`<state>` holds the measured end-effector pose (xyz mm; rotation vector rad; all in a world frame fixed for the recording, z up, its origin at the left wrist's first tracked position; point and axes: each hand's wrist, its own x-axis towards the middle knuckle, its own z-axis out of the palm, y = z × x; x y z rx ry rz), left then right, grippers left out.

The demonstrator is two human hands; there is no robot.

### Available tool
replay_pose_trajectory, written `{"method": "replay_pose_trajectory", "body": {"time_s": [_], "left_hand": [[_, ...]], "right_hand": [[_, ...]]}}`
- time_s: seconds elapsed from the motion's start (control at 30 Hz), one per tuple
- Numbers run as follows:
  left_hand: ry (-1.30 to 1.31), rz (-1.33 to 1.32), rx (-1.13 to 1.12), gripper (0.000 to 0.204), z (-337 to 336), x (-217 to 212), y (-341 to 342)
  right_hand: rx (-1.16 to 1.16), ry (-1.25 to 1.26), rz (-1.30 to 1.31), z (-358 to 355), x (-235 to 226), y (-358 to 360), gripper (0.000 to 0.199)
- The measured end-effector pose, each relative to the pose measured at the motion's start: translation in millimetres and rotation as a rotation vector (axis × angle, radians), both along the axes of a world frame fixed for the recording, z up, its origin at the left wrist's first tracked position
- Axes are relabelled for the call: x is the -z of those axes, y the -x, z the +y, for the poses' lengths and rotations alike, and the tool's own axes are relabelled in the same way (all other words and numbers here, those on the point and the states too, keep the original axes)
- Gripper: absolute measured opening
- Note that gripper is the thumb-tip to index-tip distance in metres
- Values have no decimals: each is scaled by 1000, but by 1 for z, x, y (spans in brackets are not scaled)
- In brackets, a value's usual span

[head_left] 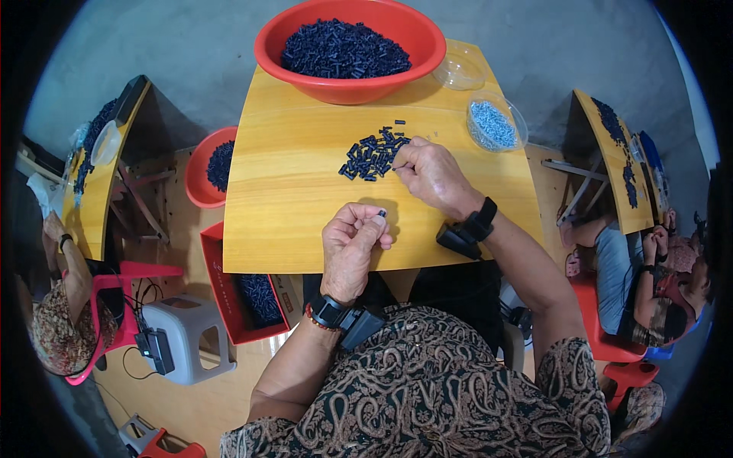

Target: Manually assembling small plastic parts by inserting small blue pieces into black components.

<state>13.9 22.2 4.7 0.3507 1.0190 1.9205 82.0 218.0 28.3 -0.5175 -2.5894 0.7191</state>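
Left grip pinches a dark piece while right grip works the edge of the pile

The left grip [353,244], over the near edge of the wooden surface [290,221], is narrow: thumb and fingers close on a small dark piece [382,214], its end showing at the fingertips. Just behind that grip, a black wrist device [359,324] is strapped on, with a beaded bracelet [324,326] beside it. The right grip [434,175], farther forward and to the right, has its fingertips drawn together; whether they pinch a piece I cannot tell. A second wrist device [463,235] sits behind it.

At the right grip's fingertips, on their left, lies the loose pile [370,159] of short dark cylinders, straight ahead of the left grip and apart from it. One stray cylinder [400,122] lies beyond the pile.

Ahead and to the right of the right grip stands a clear tub [522,131] of light-blue parts [492,124], with another clear container [460,70] past it. Farthest forward of both grips, a large red basin [347,91] holds a heap of dark pieces [343,49].

Off the surface, left of the left grip, are a red box [223,294] and, farther forward, a smaller red basin [200,187], both with dark pieces inside. Well apart, co-workers sit at either side.
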Motion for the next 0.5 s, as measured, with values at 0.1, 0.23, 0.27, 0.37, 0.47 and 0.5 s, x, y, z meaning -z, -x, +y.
{"method": "replay_pose_trajectory", "body": {"time_s": [0.1, 0.23, 0.27, 0.37, 0.47, 0.5], "left_hand": [[-3, -9, 6, 8, 0, 0, 0], [-16, -20, 1, 8, 0, 4, 1], [-33, -20, -2, 8, -1, 6, 2], [-48, -12, 9, 9, 0, 6, 2], [-46, 2, 24, 9, 0, 3, 2], [-46, 8, 29, 9, 0, 2, 1]], "right_hand": [[-66, 21, 76, 2, -7, -8, 5], [-89, 451, 67, -23, -33, -26, 8], [-86, 454, 67, -30, -37, -31, 8], [-107, 766, 69, -43, -41, -39, 7], [-159, 857, 145, -49, -34, -42, 7], [-157, 907, 177, -51, -31, -42, 7]]}}
